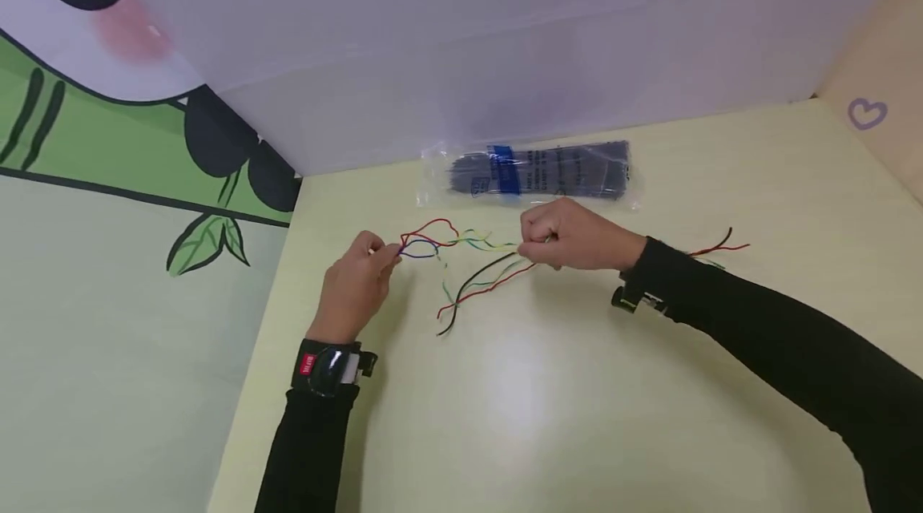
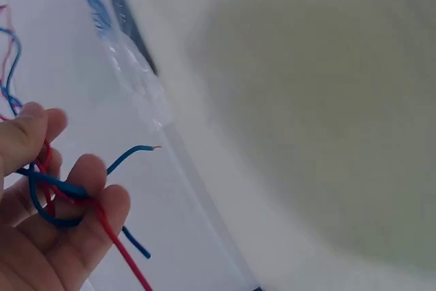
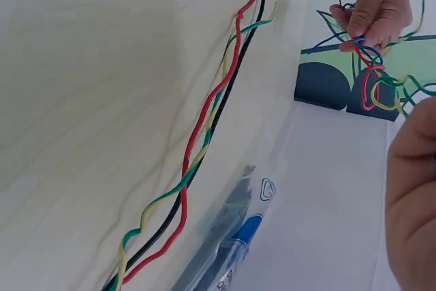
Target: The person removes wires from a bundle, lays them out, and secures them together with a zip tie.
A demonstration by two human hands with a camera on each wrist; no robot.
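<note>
My left hand (image 1: 353,284) pinches a red wire (image 1: 436,221) and a blue wire (image 1: 418,256) between thumb and fingers. In the left wrist view, both wires thread between the fingers, and one blue end (image 2: 129,155) shows a bare tip. To the right, my right hand (image 1: 570,234) grips a yellow-green wire (image 1: 497,247), its fingers curled. That wire is tangled with the red and blue loops between the hands. Below the right hand and forearm, a loose bundle of black (image 3: 221,110), red (image 3: 193,144) and yellow-green wires lies along the table, partly hidden in the head view.
A clear plastic bag of dark cable ties (image 1: 541,171) lies at the back of the pale table (image 1: 505,433), against a whitish wall panel (image 1: 505,56). The table's left edge runs beside the left forearm. A heart (image 1: 867,114) is drawn on the right-hand panel.
</note>
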